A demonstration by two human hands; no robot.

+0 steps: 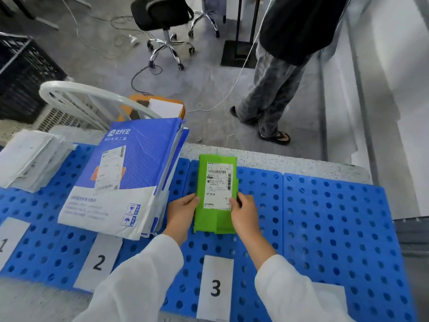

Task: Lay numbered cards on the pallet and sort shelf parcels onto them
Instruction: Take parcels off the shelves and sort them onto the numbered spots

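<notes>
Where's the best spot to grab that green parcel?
Grip the green parcel by its two long side edges near the bottom end, one hand from each side. It is flat, narrow and lies lengthways, as the left hand and right hand hold it.

A blue perforated pallet (325, 228) lies on a speckled grey floor (278, 161). On it sit paper cards numbered 1 (9, 240), 2 (99, 261) and 3 (216, 287), each near its front edge. Behind card 1 is a grey mailer stack (32, 159), behind card 2 a blue-and-white mailer stack (120, 177), behind card 3 a green parcel (217, 221).
</notes>
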